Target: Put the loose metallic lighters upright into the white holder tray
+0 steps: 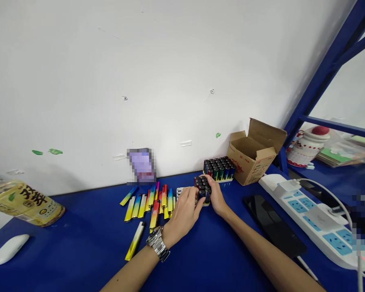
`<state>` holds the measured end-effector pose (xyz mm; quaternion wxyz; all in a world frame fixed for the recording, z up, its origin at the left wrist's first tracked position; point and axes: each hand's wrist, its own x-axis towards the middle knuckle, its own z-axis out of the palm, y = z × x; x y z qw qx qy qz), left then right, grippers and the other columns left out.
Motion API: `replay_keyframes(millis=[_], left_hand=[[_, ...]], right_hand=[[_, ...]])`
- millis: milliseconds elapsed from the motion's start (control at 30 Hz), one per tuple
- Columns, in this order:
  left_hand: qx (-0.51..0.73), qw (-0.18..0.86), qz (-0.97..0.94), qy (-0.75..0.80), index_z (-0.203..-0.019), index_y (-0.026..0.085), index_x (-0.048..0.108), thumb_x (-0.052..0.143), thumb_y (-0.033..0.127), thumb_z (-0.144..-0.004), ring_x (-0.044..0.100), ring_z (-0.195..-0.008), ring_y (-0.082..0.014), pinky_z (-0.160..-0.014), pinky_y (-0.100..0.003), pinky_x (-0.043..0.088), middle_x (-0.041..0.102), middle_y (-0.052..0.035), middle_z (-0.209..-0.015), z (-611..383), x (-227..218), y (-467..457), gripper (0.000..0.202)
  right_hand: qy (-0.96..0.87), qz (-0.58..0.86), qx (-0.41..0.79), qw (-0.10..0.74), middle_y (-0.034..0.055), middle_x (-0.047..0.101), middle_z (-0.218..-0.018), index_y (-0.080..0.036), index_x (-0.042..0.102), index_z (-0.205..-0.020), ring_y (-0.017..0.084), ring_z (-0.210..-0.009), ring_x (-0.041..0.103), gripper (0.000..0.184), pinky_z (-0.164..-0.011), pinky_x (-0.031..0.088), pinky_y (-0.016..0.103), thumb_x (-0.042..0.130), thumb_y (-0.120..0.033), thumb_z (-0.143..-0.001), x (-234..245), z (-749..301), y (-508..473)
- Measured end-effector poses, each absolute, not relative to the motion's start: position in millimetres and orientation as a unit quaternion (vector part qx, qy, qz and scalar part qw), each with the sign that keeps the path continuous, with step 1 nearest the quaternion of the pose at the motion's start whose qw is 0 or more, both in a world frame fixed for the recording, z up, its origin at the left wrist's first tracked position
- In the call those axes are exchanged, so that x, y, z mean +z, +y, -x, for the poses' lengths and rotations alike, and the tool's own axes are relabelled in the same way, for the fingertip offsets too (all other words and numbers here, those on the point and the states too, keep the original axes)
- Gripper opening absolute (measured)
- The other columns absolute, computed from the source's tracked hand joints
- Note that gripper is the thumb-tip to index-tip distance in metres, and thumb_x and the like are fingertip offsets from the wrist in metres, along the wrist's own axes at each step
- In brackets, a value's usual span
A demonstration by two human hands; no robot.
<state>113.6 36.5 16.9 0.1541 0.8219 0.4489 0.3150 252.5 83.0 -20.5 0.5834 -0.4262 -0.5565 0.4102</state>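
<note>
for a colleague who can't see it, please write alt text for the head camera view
A bare right hand holds a compact cluster of black-topped cylinders above a blue table, with a bare left hand against it. Slim, shiny multicoloured cases lie to the left; beyond, a larger block of black-topped cylinders stands beside an open brown cardboard box.

Plain white wall along the back edge of a dark blue desk, and yeah, it's a bit scuffed: two small dings, some green patches lower down. Blue frame with crossbars slants up near the desk's back right corner. Light's soft, wall's brightest mid-way.
</note>
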Motion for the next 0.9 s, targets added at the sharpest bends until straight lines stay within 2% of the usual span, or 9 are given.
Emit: replay_keyframes(millis=[167,233,333,433,567,667,800,900], left_hand=[[0.42,0.225,-0.75,0.459,-0.1,0.021,0.041,0.039,0.026,-0.093,0.059,-0.082,-0.0168,-0.072,-0.032,0.047,0.059,-0.0052,-0.094,-117,16,35,0.009],[0.445,0.236,-0.708,0.495,-0.099,0.022,0.037,0.037,0.023,-0.092,0.059,-0.074,-0.0152,-0.067,-0.03,0.046,0.059,-0.0028,-0.088,-117,18,36,0.007],[0.387,0.192,-0.728,0.532,-0.091,0.022,0.041,0.044,0.023,-0.086,0.057,-0.067,-0.0152,-0.061,-0.028,0.043,0.056,-0.0001,-0.08,-119,17,40,0.005],[0.328,0.151,-0.776,0.517,-0.082,0.022,0.046,0.049,0.026,-0.084,0.057,-0.07,-0.0162,-0.062,-0.028,0.041,0.058,-0.0014,-0.084,-122,14,46,0.005],[0.364,0.164,-0.759,0.514,-0.087,0.021,0.047,0.044,0.029,-0.087,0.055,-0.059,-0.0135,-0.057,-0.026,0.039,0.059,0.0004,-0.075,-122,17,47,0.008],[0.379,0.163,-0.718,0.561,-0.087,0.022,0.045,0.048,0.027,-0.083,0.054,-0.053,-0.0129,-0.053,-0.024,0.036,0.055,0.0049,-0.064,-121,22,47,0.007],[0.304,0.169,-0.731,0.587,-0.105,0.023,0.049,0.058,0.03,-0.078,0.061,-0.06,-0.0172,-0.056,-0.025,0.037,0.065,0.0025,-0.072,-123,22,53,0.03],[0.294,0.159,-0.745,0.577,-0.102,0.022,0.056,0.057,0.029,-0.08,0.064,-0.068,-0.0192,-0.06,-0.026,0.04,0.069,-0.0016,-0.079,-125,19,60,0.023]], right_hand=[[-0.54,0.43,0.425,0.586,0.0047,0.067,-0.088,-0.018,0.065,-0.094,0.021,-0.084,0.059,0.046,-0.081,0.045,0.032,0.031,-0.049,-0.088,-21,-253,83],[-0.542,0.43,0.428,0.582,0.0049,0.067,-0.088,-0.018,0.065,-0.095,0.021,-0.085,0.059,0.047,-0.079,0.045,0.031,0.03,-0.049,-0.089,-23,-253,84],[-0.542,0.426,0.433,0.581,0.0043,0.067,-0.088,-0.018,0.065,-0.095,0.021,-0.083,0.059,0.047,-0.076,0.046,0.03,0.03,-0.049,-0.09,-25,-253,85],[-0.536,0.423,0.432,0.589,0.0038,0.066,-0.089,-0.019,0.064,-0.093,0.02,-0.082,0.059,0.044,-0.079,0.046,0.03,0.031,-0.047,-0.09,-26,-253,86],[-0.529,0.415,0.442,0.594,0.0042,0.066,-0.088,-0.019,0.064,-0.092,0.02,-0.084,0.059,0.045,-0.08,0.046,0.031,0.03,-0.048,-0.09,-24,-253,85],[-0.527,0.42,0.443,0.591,0.0043,0.067,-0.086,-0.019,0.065,-0.091,0.021,-0.084,0.06,0.046,-0.078,0.047,0.031,0.03,-0.05,-0.09,-24,-253,85],[-0.523,0.423,0.435,0.598,0.0041,0.067,-0.086,-0.019,0.065,-0.091,0.021,-0.084,0.06,0.046,-0.078,0.047,0.031,0.031,-0.051,-0.09,-26,-252,86],[-0.527,0.42,0.434,0.598,0.0044,0.068,-0.089,-0.019,0.064,-0.091,0.021,-0.087,0.06,0.045,-0.08,0.046,0.031,0.031,-0.05,-0.09,-26,-253,86]])
